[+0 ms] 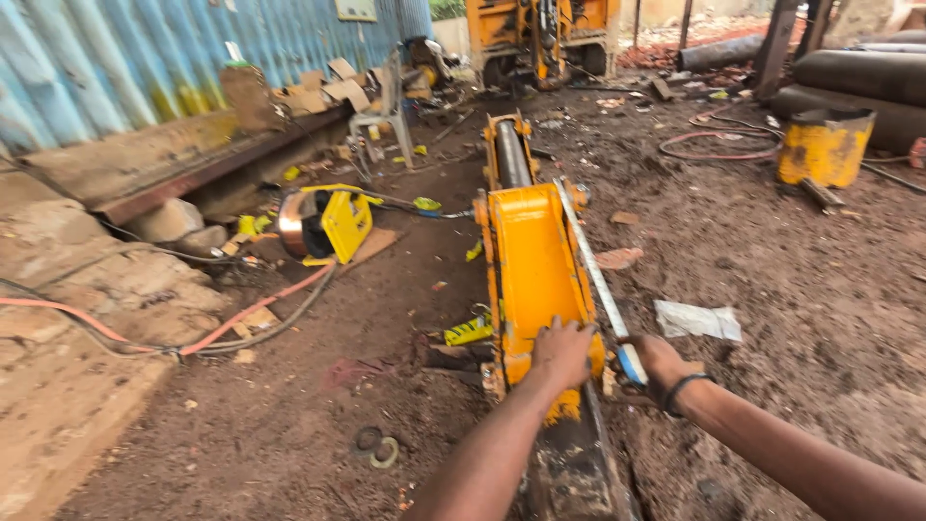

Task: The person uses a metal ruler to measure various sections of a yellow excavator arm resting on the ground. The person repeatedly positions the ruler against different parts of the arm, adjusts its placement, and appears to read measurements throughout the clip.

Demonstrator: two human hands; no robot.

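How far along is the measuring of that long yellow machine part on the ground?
Done: the tape measure is already pulled out along the right edge of the yellow part. In hand: the left hand presses on the part's near end, while the right hand holds the tape's case there. Left: I cannot tell whether a reading has been taken; the tape is not yet wound back.

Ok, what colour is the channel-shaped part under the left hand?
Yellow-orange, scuffed; the channel-shaped part shows best in the head view.

Soft, even daylight (brighter at the far opening), edges slightly warped.
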